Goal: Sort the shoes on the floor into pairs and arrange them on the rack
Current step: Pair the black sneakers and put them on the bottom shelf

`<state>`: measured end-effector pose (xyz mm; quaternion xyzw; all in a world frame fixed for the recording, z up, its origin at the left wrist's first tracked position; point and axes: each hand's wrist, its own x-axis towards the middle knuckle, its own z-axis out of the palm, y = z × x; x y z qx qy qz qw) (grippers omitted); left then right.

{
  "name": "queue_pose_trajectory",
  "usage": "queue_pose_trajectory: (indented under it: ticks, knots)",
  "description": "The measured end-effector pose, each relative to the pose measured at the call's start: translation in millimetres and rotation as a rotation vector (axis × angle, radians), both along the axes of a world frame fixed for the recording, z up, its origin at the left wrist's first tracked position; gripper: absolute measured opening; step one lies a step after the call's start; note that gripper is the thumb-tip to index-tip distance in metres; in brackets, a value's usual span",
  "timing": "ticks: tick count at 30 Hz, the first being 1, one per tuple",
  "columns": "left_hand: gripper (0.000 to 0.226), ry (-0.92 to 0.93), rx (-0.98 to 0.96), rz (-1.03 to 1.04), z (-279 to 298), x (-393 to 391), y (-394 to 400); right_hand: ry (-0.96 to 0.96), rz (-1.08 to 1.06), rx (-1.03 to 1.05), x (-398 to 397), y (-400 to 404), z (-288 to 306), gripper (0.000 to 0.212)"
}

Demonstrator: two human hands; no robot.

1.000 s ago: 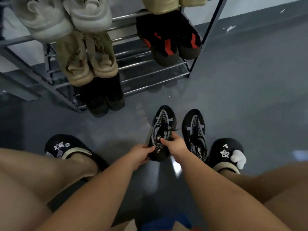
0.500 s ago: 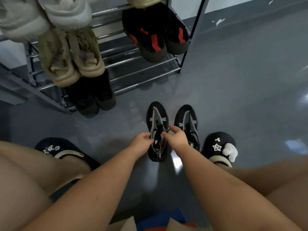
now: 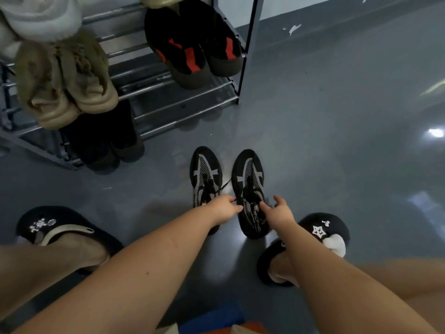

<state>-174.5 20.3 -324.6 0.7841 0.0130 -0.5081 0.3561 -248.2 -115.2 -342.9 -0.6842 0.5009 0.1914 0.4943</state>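
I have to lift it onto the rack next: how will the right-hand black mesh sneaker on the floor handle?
The sneaker looks light: thin mesh upper, slim sole. It probably flexes if pinched at the collar. Its loose lace may dangle and snag.

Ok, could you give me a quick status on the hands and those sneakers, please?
Left hand pinching lace of right-side sneaker. Right hand at its collar. Left-side sneaker beside. Nothing blocking.

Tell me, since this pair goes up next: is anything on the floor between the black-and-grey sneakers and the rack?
Nothing visible does: bare floor lies between the black-and-grey sneakers and the rack, whose bottom shelf right of the dark shoes looks free.
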Motion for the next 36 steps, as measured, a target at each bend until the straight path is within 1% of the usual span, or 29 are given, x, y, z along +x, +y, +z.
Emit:
queue_pose_trajectory:
  ticks: [3, 5, 6, 7, 9, 10, 11, 13, 15, 16, 19, 20, 23, 25, 29, 33, 36]
  knots:
    - [0.054, 0.141, 0.008, 0.142, -11.2, -10.7, -14.3, 0.016, -0.031, 0.078, -13.4, -4.8, -17.4, 0.07]
    - [0.064, 0.216, 0.019, 0.245, -21.7, -19.2, -22.2, -0.003, -0.099, 0.143, -17.6, -5.8, -27.4, 0.067]
    - [0.067, 0.235, 0.024, 0.281, -28.5, -23.5, -24.9, -0.026, -0.149, 0.177, -18.3, -6.4, -32.4, 0.065]
    - [0.064, 0.251, 0.019, 0.31, -34.3, -27.0, -26.8, -0.039, -0.196, 0.214, -18.4, -6.6, -35.8, 0.062]
    - [0.052, 0.267, -0.011, 0.38, -41.3, -33.0, -29.6, -0.039, -0.276, 0.301, -18.6, -7.2, -43.3, 0.06]
    - [0.05, 0.268, -0.02, 0.429, -43.2, -35.0, -30.3, -0.035, -0.318, 0.359, -18.6, -6.8, -45.8, 0.06]
    - [0.052, 0.269, -0.02, 0.482, -43.4, -35.4, -30.0, -0.033, -0.36, 0.407, -18.6, -6.5, -46.1, 0.058]
    - [0.056, 0.264, -0.029, 0.542, -41.4, -31.8, -26.8, -0.028, -0.387, 0.466, -16.4, -5.6, -39.4, 0.044]
    - [0.058, 0.245, -0.032, 0.52, -36.5, -23.5, -20.1, -0.039, -0.356, 0.513, -12.8, -4.0, -38.5, 0.037]
    - [0.057, 0.223, -0.026, 0.488, -33.7, -18.4, -16.2, -0.05, -0.333, 0.524, -10.5, -1.9, -35.3, 0.037]
    - [0.051, 0.139, -0.032, 0.392, -18.8, -0.3, -5.2, -0.075, -0.25, 0.515, -2.2, 8.1, -24.9, 0.049]
    - [0.049, 0.115, -0.039, 0.37, -13.7, 5.9, -1.8, -0.092, -0.243, 0.518, 0.8, 12.8, -20.0, 0.047]
    - [0.044, 0.073, -0.082, 0.34, 0.1, 22.1, 8.8, -0.195, -0.258, 0.522, 9.3, 26.1, -5.3, 0.025]
    - [0.043, 0.059, -0.107, 0.348, 11.4, 29.1, 19.7, -0.247, -0.257, 0.517, 16.3, 37.0, 9.2, 0.02]
    - [0.04, 0.017, -0.166, 0.427, 26.5, 34.8, 56.5, -0.33, -0.178, 0.487, 31.3, 70.0, 31.1, 0.04]
    - [0.032, 0.002, -0.162, 0.535, 31.4, 34.8, 104.5, -0.345, -0.041, 0.464, 43.1, 110.5, 41.0, 0.044]
    - [0.031, 0.011, -0.16, 0.618, 27.1, 31.8, 139.5, -0.304, 0.061, 0.451, 48.3, 141.7, 36.8, 0.046]
